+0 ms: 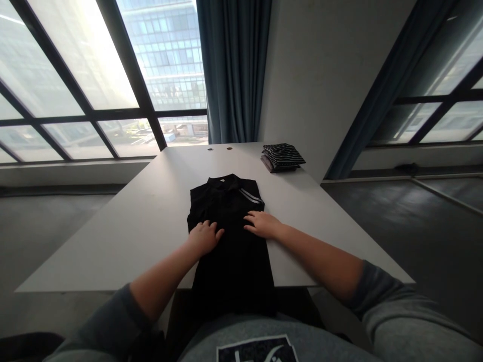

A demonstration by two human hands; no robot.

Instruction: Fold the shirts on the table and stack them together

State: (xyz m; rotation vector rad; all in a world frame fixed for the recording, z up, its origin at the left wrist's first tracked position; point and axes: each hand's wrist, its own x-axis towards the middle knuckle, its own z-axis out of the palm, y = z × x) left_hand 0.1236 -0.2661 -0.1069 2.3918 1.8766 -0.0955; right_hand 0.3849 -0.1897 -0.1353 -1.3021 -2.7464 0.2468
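Note:
A black shirt [232, 251] lies lengthwise on the white table, its collar at the far end and its lower part hanging over the near edge. Light stripes cross its upper right side, and its sides look folded inward. My left hand [206, 236] rests on the shirt's left side, palm down with fingers apart. Across from it, my right hand [263, 224] lies on the right side with its fingers stretched out. Neither hand grips the cloth.
The white table [139, 216] spreads out around the shirt. A stack of folded clothes [283, 157], the top one black with white stripes, sits at the far right corner. Two small round objects, one brown [229, 148] and one dark [210, 149], lie near the far edge.

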